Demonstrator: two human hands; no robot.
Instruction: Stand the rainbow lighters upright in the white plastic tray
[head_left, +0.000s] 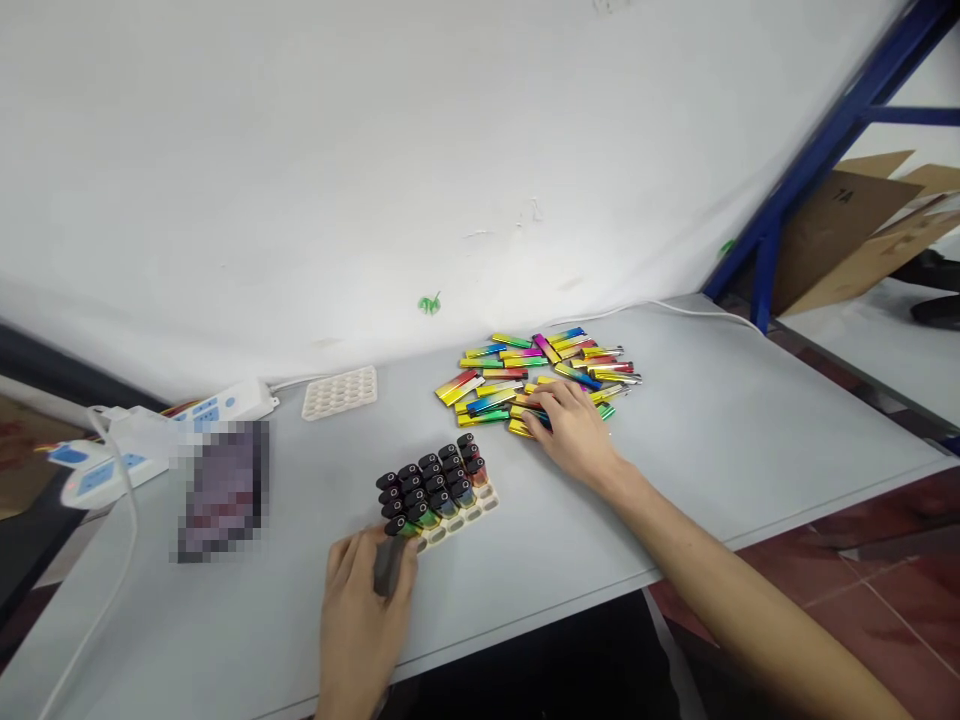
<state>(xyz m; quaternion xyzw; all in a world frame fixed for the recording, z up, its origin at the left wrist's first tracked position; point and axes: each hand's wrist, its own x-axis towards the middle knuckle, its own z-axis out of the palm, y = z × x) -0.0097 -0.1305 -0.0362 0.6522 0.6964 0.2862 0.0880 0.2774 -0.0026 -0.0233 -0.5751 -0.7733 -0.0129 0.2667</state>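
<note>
My left hand (365,600) is at the near left corner of a cream tray (459,525) with oval holes, thumb and index finger closed on that corner. Black-topped pieces with coloured, see-through lower parts (433,485) stand upright in rows in the tray; bare holes show along its near and right edges. To the right, my right hand (574,430) lies over a loose pile of shiny multicoloured lighters (517,360). Its thumb and bent fingers close around one lighter (527,412) at the pile's near side; the palm hides part of the pile.
A second cream holed tray (340,392) lies near the wall. White power strips (214,405) with cables and a blurred dark object (225,490) are on the left. A white cable (660,306) runs along the back. Blue rack posts (765,265) and cardboard boxes (847,230) stand at right.
</note>
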